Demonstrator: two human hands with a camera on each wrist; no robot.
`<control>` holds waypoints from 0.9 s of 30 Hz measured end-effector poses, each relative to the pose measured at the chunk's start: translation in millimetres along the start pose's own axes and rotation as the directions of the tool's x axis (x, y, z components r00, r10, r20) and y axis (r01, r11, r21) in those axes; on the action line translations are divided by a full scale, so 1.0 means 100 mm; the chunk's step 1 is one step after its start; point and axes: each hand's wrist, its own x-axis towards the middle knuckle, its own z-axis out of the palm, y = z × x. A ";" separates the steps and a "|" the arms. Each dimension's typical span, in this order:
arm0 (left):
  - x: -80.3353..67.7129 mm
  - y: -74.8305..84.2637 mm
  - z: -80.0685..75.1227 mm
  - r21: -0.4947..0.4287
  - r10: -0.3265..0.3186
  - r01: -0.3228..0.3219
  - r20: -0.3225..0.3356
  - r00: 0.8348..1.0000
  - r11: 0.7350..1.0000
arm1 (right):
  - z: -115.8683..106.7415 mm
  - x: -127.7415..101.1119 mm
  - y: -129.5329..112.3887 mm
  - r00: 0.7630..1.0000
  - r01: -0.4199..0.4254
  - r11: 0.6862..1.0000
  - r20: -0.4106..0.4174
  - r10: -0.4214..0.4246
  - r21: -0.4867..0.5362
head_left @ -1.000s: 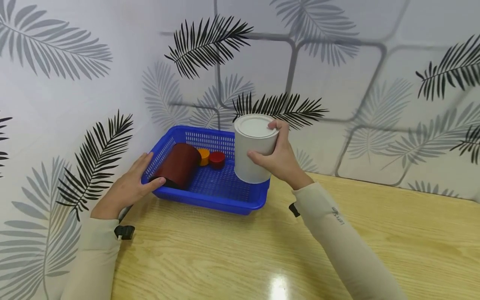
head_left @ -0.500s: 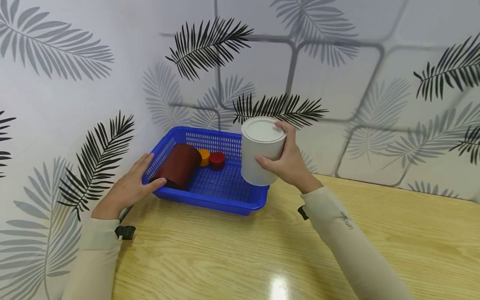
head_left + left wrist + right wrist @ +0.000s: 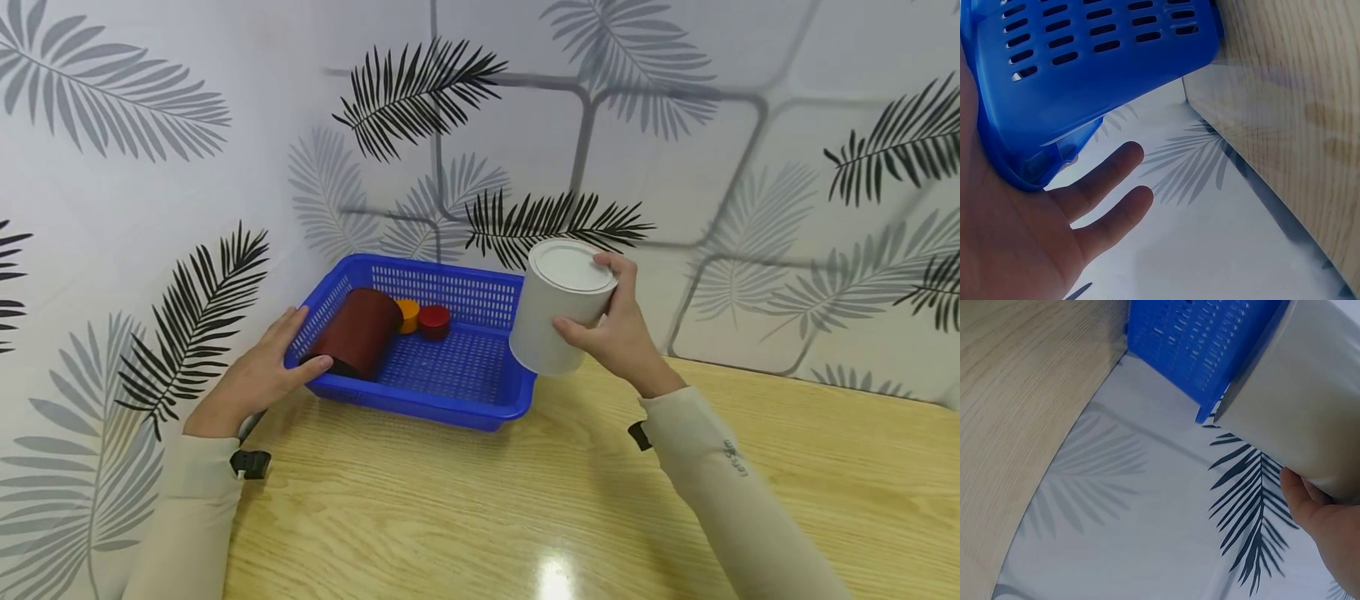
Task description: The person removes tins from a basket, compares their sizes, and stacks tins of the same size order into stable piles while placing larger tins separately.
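My right hand [image 3: 626, 333] holds a white lidded can [image 3: 558, 308] by its side, thumb low and fingers up at the lid's edge. Slightly tilted, the can hangs at the right end of a blue plastic basket [image 3: 420, 404], partly overlapping its rim in the head view. My left hand [image 3: 251, 379] rests against the basket's left rim; in the left wrist view its fingers [image 3: 1113, 215] extend straight past the blue wall. Inside the basket a dark red cylinder [image 3: 360, 329] lies on its side at the left. An orange round piece [image 3: 407, 315] and a red one [image 3: 434, 321] sit beside it.
The basket stands on a light wood table [image 3: 420, 517]. A white wall covering [image 3: 675, 183] with leaf patterns rises behind the table and along the left.
The right hand has carried the can rightward from over the basket to its right end, tilting it a little. The left hand and the basket stay in place.
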 end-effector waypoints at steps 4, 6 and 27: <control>-0.01 0.01 -0.01 0.007 -0.002 0.002 -0.002 1.000 1.000 | -0.13 -0.07 0.05 0.999 -0.024 1.000 -0.028 0.024 -0.017; -0.01 0.01 -0.01 0.008 -0.005 0.005 -0.002 1.000 1.000 | -0.20 -0.11 0.08 0.998 -0.038 0.999 -0.042 0.037 -0.023; 0.00 -0.01 0.00 -0.006 0.016 -0.016 -0.014 1.000 1.000 | -0.95 -0.63 0.51 0.972 -0.227 0.963 -0.090 0.215 -0.148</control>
